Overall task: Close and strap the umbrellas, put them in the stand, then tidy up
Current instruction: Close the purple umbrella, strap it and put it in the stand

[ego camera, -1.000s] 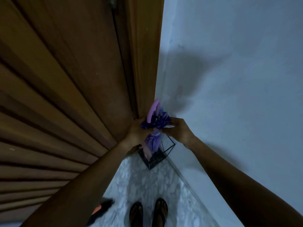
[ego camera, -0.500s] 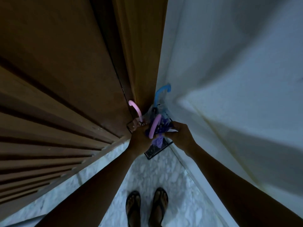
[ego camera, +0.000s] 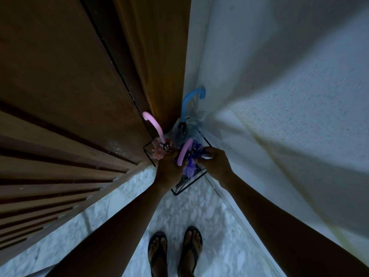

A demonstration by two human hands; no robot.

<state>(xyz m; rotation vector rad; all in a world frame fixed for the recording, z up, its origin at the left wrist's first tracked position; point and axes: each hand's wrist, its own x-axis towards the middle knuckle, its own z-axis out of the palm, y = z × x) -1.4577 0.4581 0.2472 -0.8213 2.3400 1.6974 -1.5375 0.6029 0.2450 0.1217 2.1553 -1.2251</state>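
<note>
A black wire umbrella stand (ego camera: 190, 185) sits in the corner between the wooden door and the white wall. A purple umbrella (ego camera: 189, 168) with a mauve curved handle stands in its near part. My left hand (ego camera: 169, 166) and my right hand (ego camera: 214, 161) both grip its folded fabric near the top. Behind it in the stand are a pink umbrella (ego camera: 153, 124) with a pink hooked handle on the left and a clear umbrella with a blue handle (ego camera: 191, 98) at the back right.
A brown wooden slatted door (ego camera: 69, 116) fills the left side. The white wall (ego camera: 279, 116) runs along the right. The floor is marble tile (ego camera: 189, 212). My two feet in dark flip-flops (ego camera: 173, 250) stand just in front of the stand.
The purple umbrella has gone down into the stand with both hands on it. The view tilted, bringing the pink and blue-handled umbrellas into sight.
</note>
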